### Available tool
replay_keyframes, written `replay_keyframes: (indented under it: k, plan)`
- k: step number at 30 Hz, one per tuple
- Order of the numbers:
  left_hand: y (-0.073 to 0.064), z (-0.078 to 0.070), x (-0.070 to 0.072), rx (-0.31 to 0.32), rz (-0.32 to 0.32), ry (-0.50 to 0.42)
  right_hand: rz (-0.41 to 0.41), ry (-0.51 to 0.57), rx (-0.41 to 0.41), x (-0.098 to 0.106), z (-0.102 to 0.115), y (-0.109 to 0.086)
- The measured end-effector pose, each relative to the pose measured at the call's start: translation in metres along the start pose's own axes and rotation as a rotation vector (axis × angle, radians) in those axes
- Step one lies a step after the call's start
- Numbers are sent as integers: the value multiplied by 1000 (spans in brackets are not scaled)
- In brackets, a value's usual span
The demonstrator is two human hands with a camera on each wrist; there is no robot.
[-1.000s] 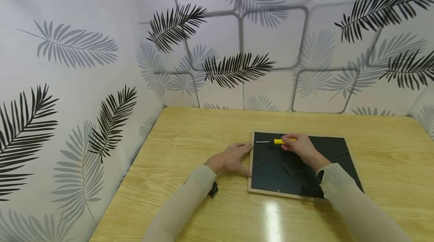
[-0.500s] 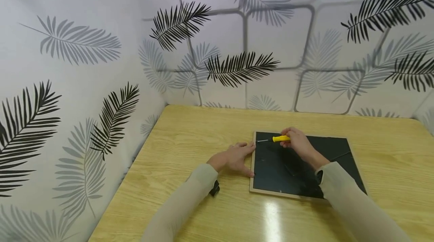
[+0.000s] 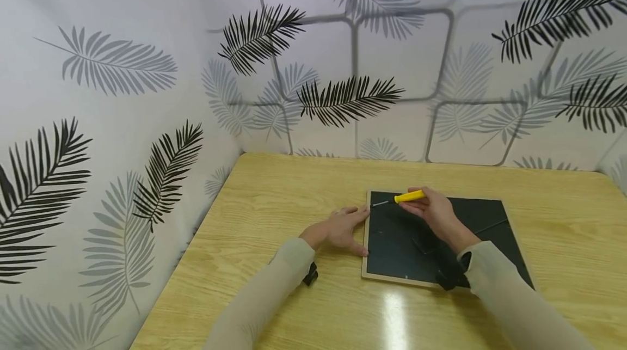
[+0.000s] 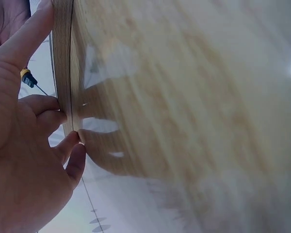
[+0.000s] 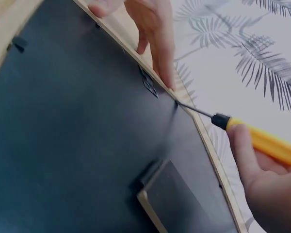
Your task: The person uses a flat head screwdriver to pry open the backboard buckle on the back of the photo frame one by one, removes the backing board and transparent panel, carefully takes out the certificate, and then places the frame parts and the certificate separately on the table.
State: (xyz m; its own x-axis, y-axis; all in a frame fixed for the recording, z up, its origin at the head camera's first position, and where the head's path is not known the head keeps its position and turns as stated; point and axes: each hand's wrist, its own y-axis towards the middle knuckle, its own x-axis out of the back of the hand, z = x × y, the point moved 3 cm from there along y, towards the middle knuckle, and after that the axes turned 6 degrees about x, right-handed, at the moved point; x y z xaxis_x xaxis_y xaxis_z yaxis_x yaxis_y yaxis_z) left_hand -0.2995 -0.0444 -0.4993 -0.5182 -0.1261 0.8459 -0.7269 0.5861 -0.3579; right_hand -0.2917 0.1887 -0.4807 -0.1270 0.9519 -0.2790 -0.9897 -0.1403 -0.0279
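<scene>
A picture frame [image 3: 392, 255] lies back side up, with a black backing board and a light wooden rim. My right hand [image 3: 437, 215] holds a screwdriver [image 3: 409, 196] by its yellow handle. In the right wrist view the screwdriver's shaft [image 5: 196, 109] slants down to a small dark tab [image 5: 176, 103] at the rim. My left hand [image 3: 340, 230] rests against the frame's left side, fingers and thumb spread along the wooden edge [image 4: 63, 53]. Its fingertips are close to the screwdriver's tip.
A stand leg [image 5: 177, 194] and a small metal hanger [image 5: 147, 81] are on the backing. Another dark tab [image 5: 19, 44] sits at the opposite rim. The wooden table [image 3: 279, 186] meets a leaf-patterned wall [image 3: 318, 137] behind.
The screwdriver's tip has come to the frame's left rim, and its handle has tilted up. My right fingers have shifted on the handle. The left hand stays at the edge.
</scene>
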Motion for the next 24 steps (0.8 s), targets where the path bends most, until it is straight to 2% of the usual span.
replay_keyframes:
  k: [3,8,13,24]
  plan:
    - [-1,2,0,9,0,-19,34,-27,0,1,1,1]
    - [-1,6,3,16,-16,-14,93,-226,82,-14,10,4]
    - [0,5,4,13,-13,-14,87,-414,142,-31,18,6]
    - [0,3,1,7,-11,-18,72,-602,186,-58,19,8]
